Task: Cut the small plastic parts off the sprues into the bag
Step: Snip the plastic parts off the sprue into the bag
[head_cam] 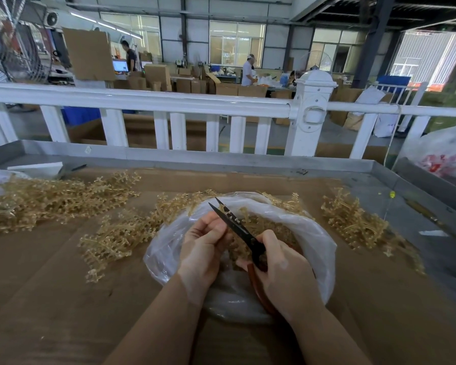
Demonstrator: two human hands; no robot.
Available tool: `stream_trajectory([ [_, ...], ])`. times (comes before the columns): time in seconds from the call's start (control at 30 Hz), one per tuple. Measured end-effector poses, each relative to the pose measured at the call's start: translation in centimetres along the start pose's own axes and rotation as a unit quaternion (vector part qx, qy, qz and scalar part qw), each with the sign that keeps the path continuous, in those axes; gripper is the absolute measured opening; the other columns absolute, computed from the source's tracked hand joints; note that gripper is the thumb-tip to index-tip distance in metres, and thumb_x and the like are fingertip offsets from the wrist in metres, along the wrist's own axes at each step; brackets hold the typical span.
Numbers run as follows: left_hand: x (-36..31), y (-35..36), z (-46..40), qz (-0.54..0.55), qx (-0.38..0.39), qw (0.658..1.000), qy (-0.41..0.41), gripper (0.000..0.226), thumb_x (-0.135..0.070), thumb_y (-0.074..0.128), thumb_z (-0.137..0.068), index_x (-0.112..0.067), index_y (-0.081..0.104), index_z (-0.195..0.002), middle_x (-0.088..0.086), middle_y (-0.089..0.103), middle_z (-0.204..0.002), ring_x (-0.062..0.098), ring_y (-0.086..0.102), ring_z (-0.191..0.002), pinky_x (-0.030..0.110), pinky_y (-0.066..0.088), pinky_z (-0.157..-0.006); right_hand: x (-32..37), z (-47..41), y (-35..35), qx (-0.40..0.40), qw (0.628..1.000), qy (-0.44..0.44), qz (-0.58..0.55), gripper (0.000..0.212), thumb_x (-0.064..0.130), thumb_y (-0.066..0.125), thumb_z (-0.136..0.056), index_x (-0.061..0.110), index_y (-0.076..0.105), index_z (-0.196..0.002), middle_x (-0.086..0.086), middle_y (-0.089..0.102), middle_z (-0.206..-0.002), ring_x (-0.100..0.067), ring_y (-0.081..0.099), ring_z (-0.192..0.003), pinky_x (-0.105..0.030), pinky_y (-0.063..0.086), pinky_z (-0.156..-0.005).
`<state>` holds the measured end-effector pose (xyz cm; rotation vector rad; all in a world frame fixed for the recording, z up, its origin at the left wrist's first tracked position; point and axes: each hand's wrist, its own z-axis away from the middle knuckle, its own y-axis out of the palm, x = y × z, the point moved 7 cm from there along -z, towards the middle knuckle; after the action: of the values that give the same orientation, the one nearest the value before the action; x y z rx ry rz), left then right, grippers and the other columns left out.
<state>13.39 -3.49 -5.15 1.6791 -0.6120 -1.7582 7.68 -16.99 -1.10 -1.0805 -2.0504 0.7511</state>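
Right hand [279,270] wrapped round the red handles of black-bladed scissors [237,227], blades parted slightly, tips pointing up and away over the bag [316,233]. Left hand [203,248] curled, fingertips pinching a tan sprue [225,208] right against the blades; only a short bit of it visible past the fingers. Both hands held above the open mouth of the clear plastic bag, which sits on the cardboard-covered bench [50,299] directly in front. Cut tan parts [282,230] heaped inside the bag, under and behind the hands. Uncut sprues scattered on the bench in 3 loose piles: big pile [50,201] far left, second pile [121,233] touching the bag's left edge, third pile [353,222] just right of the bag. A few more poking out behind the bag's far rim. Metal tray edge [195,159] round the bench top. White railing [169,106] just beyond it. Cardboard boxes [156,75] and 2 people standing further back on the factory floor. White sack [445,154] with red print at the right edge.
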Motion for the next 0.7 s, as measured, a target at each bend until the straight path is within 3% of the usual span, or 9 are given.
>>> stream_trajectory([
  [0.27, 0.17, 0.23, 0.14, -0.016, 0.019, 1.0, -0.007, 0.025, 0.013, 0.046, -0.088, -0.005, 0.061, -0.097, 0.008, 0.057, -0.081, 0.011, 0.064, -0.065, 0.018, 0.055, -0.056, -0.11, 0.08, 0.22, 0.009, 1.0, 0.0, 0.005, 0.043, 0.045, 0.064, -0.086, 0.012, 0.057, -0.113, 0.001, 0.065, -0.092, -0.013, 0.062, -0.083, -0.023, 0.052, -0.071],
  [0.5, 0.4, 0.05, -0.03, -0.002, 0.012, 1.0, -0.024, 0.021, 0.012, 0.048, -0.088, -0.004, 0.059, -0.097, 0.009, 0.063, -0.086, 0.01, 0.067, -0.065, 0.018, 0.056, -0.057, 0.22, -0.16, 0.35, 0.028, 0.999, -0.007, 0.025, 0.041, 0.048, 0.054, -0.09, 0.014, 0.053, -0.113, 0.001, 0.064, -0.088, -0.012, 0.062, -0.077, -0.024, 0.052, -0.065],
  [0.7, 0.46, 0.02, -0.06, 0.01, 0.009, 0.999, -0.03, 0.019, 0.011, 0.051, -0.087, -0.005, 0.06, -0.091, 0.008, 0.062, -0.083, 0.01, 0.068, -0.063, 0.018, 0.056, -0.057, 0.08, -0.26, 0.72, 0.048, 0.998, -0.006, 0.043, 0.034, 0.039, 0.057, -0.092, 0.013, 0.052, -0.114, 0.001, 0.065, -0.084, -0.012, 0.064, -0.071, -0.023, 0.053, -0.059],
])
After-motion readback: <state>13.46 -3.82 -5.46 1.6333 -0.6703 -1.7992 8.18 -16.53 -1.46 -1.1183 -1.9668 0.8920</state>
